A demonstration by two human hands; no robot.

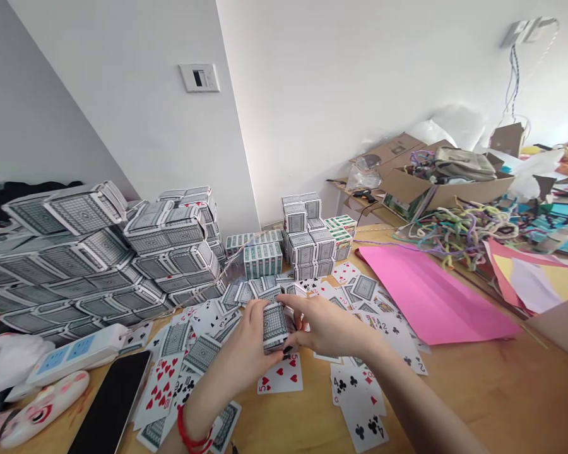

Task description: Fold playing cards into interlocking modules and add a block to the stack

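Deck upright between both hands, just above the tabletop, over a face-up five of hearts and a litter of loose cards. Patterned back turned to the camera.

Likely light, and small enough for one palm. Stiff as a block when squared, yet in truth a stack of thin, slick sheets: apt to shear, fan out or spill if pressed from one side only or held slack. Corners and edges probably easy to bend or dent. Best taken across two opposite edges, pressure straight through the block, with something flat against a face to stop the cards sliding.

Left hand: grip closed round the deck's left edge, thumb up beside the near face, other digits hidden behind. Right hand: grip half curled, fingers reaching over the top edge and touching it, thumb tucked under the lower right corner. Both grips in contact with the deck; impossible to tell how hard either presses.

Around: banked rows of packs to the left, more stacked behind by the wall. Phone and power strip at the near left. Pink paper to the right, well apart from the hands. Red band on the left wrist.
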